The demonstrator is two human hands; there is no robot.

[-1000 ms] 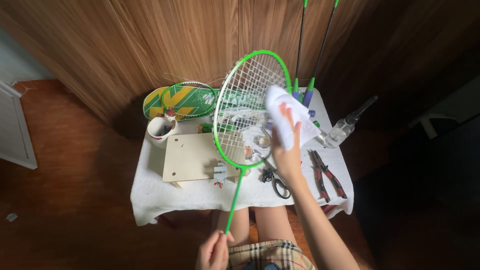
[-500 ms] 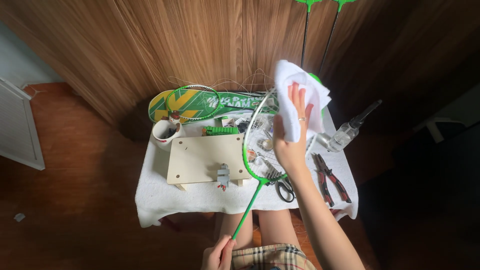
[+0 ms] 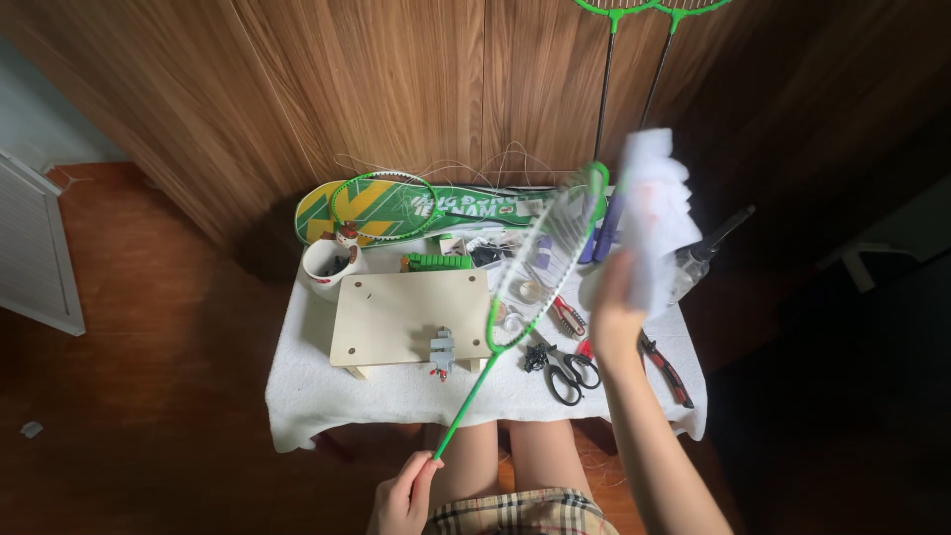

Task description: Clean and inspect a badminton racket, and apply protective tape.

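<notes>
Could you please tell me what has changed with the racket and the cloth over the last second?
The green racket has turned from face-on to nearly edge-on, its head now tilted to the right. The right hand has drawn the white cloth off the strings to the right of the frame. The left hand still grips the handle end, and the wooden board and scissors on the table have not moved.

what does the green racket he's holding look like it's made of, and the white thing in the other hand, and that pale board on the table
Green badminton racket: glossy painted frame, likely metal or composite; thin, rigid, white strings. White cloth in the right hand: soft fabric, crumpled, motion-blurred. Pale rectangular board: unfinished light wood or plywood, matte, with small holes.
</notes>
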